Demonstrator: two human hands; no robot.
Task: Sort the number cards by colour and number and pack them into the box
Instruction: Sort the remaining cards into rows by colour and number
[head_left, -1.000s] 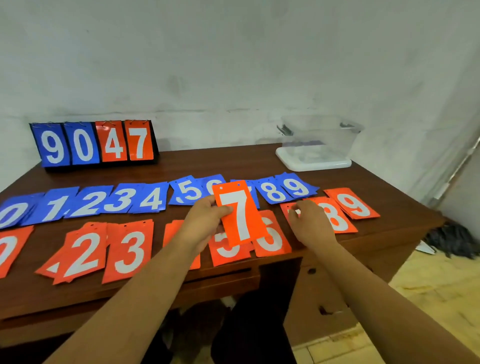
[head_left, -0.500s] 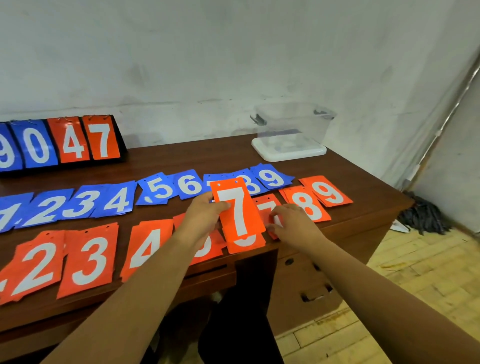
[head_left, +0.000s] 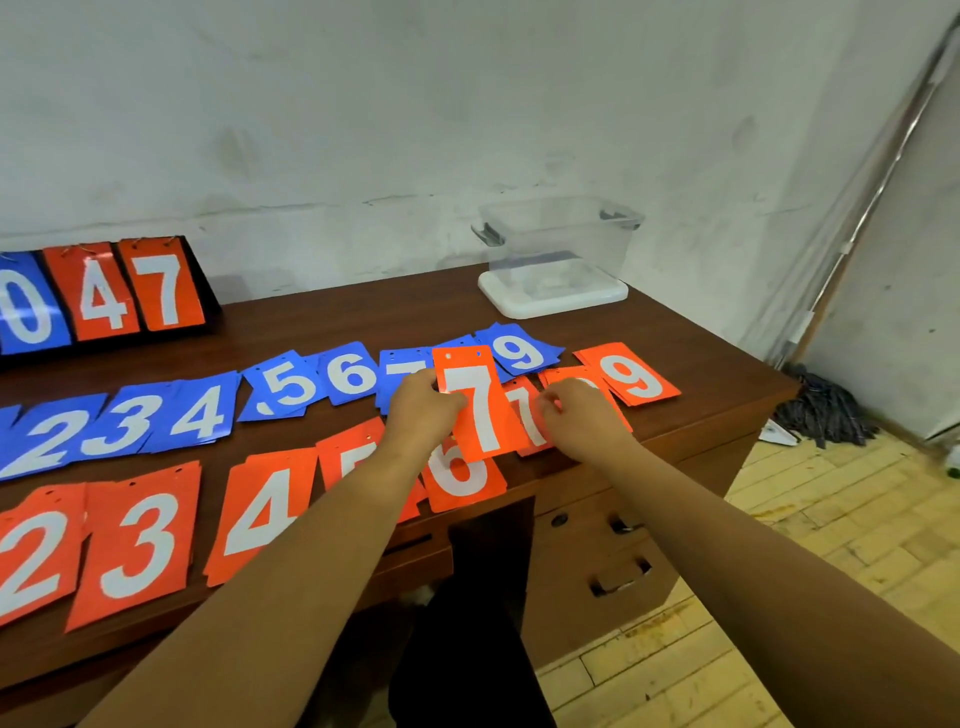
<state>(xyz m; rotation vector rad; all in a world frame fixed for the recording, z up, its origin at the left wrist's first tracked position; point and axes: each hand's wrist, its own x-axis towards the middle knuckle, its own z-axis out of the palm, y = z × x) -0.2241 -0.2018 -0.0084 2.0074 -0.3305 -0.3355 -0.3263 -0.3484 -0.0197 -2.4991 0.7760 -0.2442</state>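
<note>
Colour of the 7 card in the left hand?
The card is orange, white digit; head view.

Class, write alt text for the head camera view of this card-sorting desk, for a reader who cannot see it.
A person's left hand holds an orange 7 card over a wooden desk, while the right hand touches another orange 7 lying beside it. Blue cards and orange cards lie in two numbered rows; a clear box stands at the back right.

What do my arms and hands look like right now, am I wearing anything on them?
Nothing is worn. The left forearm and right forearm are bare to the picture's edge, with no sleeve in view. The left hand and right hand have no gloves; no watch, ring or bracelet shows.
</note>
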